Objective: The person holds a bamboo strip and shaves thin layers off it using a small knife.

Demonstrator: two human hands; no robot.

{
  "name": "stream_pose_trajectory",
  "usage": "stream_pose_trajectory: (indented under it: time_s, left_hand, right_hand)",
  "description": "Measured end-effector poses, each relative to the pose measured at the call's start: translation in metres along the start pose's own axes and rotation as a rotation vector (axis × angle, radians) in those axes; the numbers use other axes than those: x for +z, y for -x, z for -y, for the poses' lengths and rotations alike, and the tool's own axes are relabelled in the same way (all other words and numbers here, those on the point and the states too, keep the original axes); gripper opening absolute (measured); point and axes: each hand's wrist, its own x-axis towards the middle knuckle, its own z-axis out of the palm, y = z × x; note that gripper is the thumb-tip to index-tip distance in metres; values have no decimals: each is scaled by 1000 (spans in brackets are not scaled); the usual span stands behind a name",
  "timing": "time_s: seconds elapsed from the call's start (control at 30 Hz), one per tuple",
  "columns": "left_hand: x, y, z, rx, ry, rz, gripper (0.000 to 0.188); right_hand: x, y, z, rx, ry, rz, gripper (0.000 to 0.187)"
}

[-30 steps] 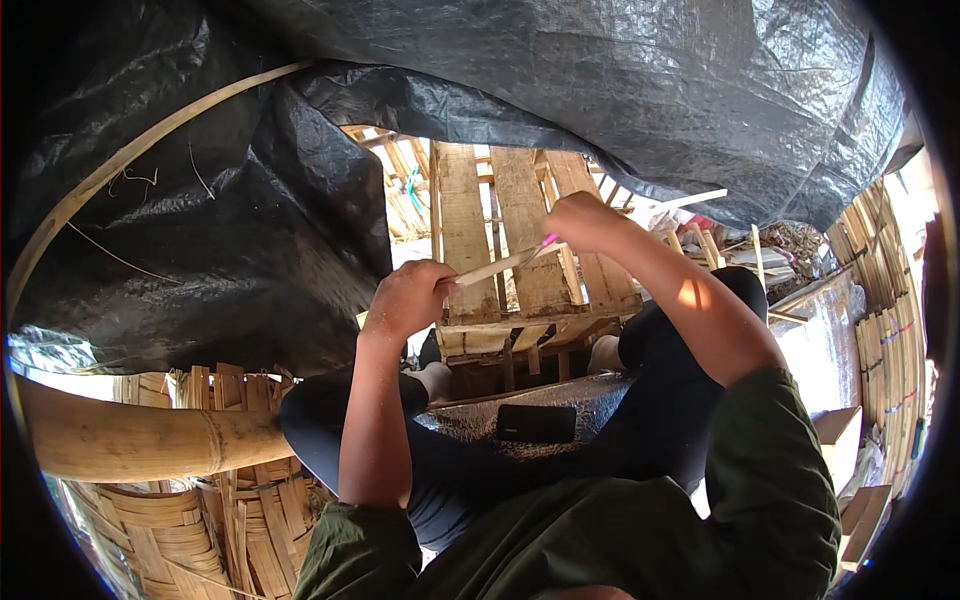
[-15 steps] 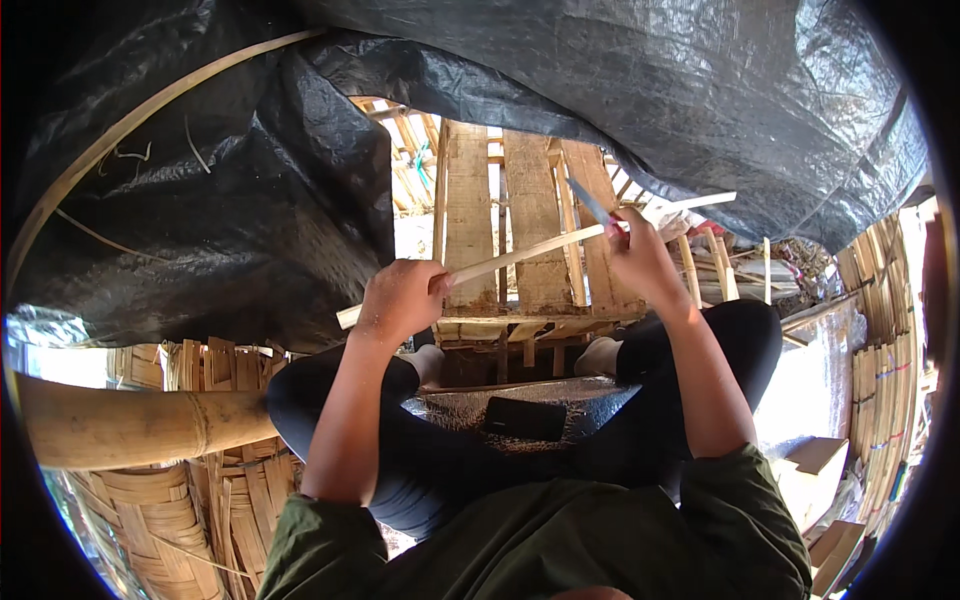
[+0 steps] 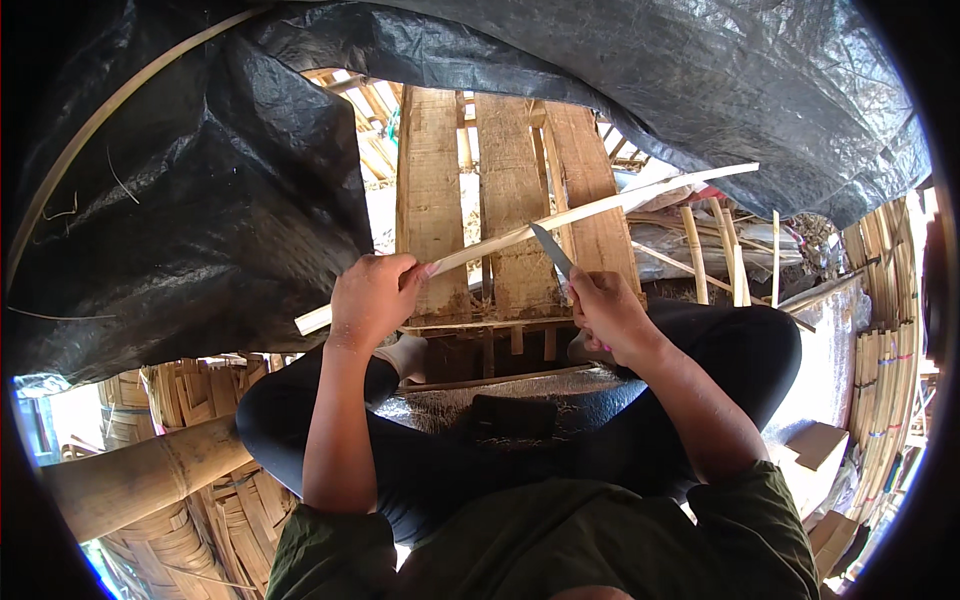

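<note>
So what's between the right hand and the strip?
The knife's blade: in the head view it runs from the right hand up to the strip. Whether it touches the strip, I can't tell.

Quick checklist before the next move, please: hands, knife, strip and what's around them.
1. Left hand gripping the pale strip: ok, fingers closed on it.
2. Right hand gripping the knife: ok.
3. Left hand apart from the knife: ok, bare strip shows between them.
4. Knife touching the strip: cannot tell; its tip meets the strip's edge in view.
5. Strip's far end clear of the black sheet: cannot tell; they overlap in view.
</note>
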Motion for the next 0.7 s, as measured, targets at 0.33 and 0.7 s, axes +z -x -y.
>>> stream_pose_trajectory:
  time_s: [0.33, 0.7]
  left_hand:
    - [5, -7, 2, 19, 13, -54, 33]
    - [3, -8, 1, 9, 21, -34, 37]
  right_hand:
    - [-7, -3, 3, 27, -68, -1, 35]
    - [-4, -2, 3, 23, -37, 10, 35]
